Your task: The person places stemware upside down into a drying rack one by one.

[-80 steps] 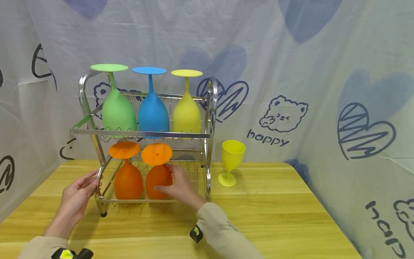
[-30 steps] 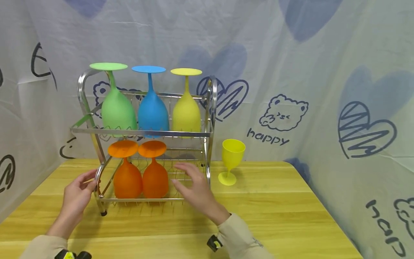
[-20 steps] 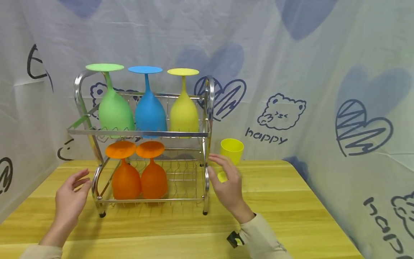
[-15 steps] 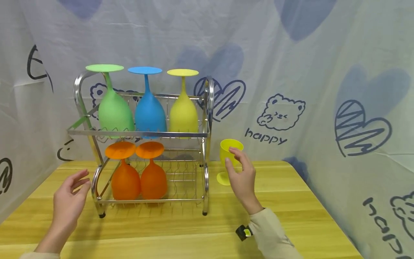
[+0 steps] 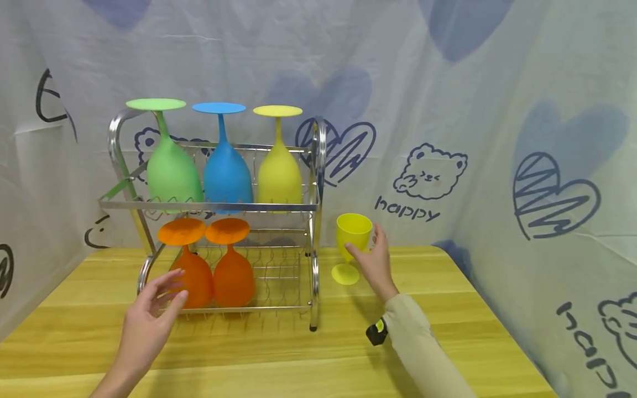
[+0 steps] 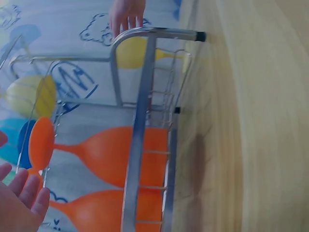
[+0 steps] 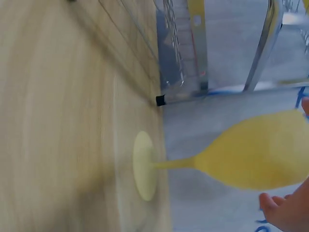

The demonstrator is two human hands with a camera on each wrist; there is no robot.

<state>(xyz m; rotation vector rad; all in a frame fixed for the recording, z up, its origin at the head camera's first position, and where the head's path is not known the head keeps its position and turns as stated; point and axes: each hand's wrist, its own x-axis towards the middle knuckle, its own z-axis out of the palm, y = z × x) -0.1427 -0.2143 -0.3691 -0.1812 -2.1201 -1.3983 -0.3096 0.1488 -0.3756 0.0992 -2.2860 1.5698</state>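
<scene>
A yellow goblet [image 5: 348, 228] stands upright on the table, right of the rack. My right hand [image 5: 376, 268] is at its bowl, thumb in front and fingers at the far right side. In the right wrist view the fingers [image 7: 285, 208] show a gap to the bowl of the yellow goblet [image 7: 251, 152]. My left hand [image 5: 148, 323] hovers, fingers spread and holding nothing, before the rack's lower left corner, overlapping an orange goblet [image 5: 198, 284]. A second orange goblet [image 5: 234, 282] sits beside it, both upside down on the lower shelf.
The two-tier metal rack [image 5: 209, 207] stands on a wooden table [image 5: 278, 359]. Upside down on its top shelf are a green goblet [image 5: 174, 171], a blue goblet [image 5: 227, 174] and another yellow goblet [image 5: 280, 177]. A printed curtain [image 5: 428, 110] hangs behind.
My right hand has let go of the second orange goblet, now close beside the first, and moved right to the yellow goblet. My left hand has left the rack's post and moved forward and right.
</scene>
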